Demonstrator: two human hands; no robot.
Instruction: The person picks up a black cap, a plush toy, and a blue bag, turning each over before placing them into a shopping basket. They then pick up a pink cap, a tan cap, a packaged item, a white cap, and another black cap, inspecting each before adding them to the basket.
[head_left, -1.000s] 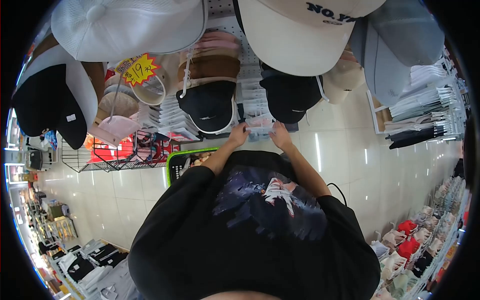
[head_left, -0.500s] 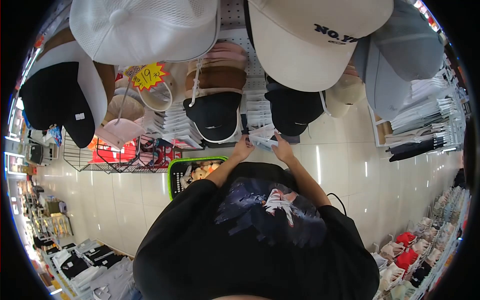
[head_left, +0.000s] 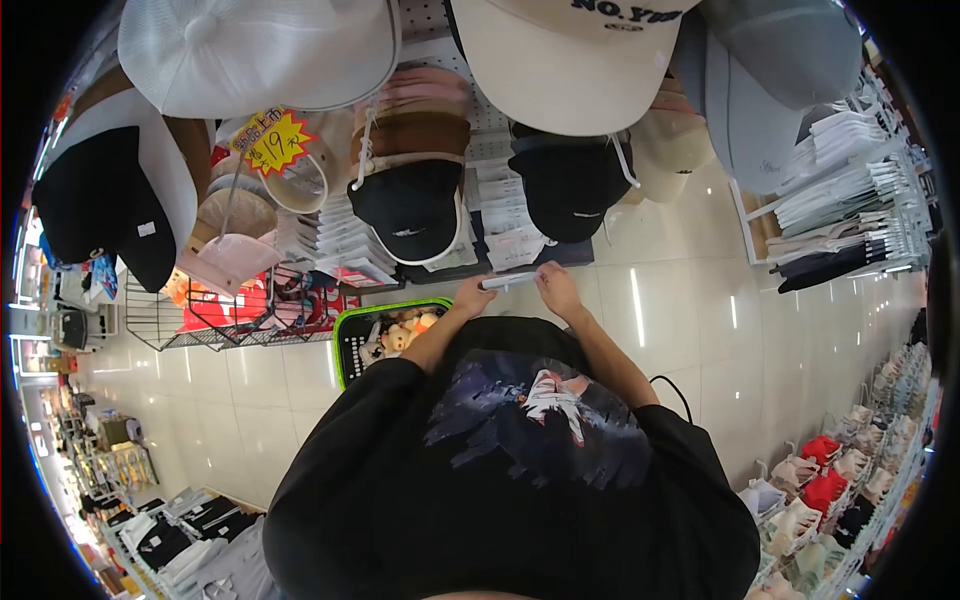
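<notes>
Between my two hands is a thin white packet [head_left: 509, 281], seen nearly edge-on just in front of the shelf. My left hand [head_left: 472, 297] is closed on its left end, and my right hand [head_left: 557, 288] pinches its right end. Stacked white packets [head_left: 508, 215] lie on the shelf beyond it. Black caps hang on either side above those stacks, one at the left [head_left: 408, 212] and one at the right [head_left: 577, 190].
A green-rimmed basket [head_left: 341, 350] with plush toys is left of my left forearm. Large caps [head_left: 575, 75] hang close overhead. A wire rack [head_left: 150, 318] stands at the left, and hanging garments [head_left: 845, 235] are at the right.
The packet has tilted from showing its face to nearly edge-on, and my hands have shifted slightly left. The hanging caps and shelf have moved up and left in view.
</notes>
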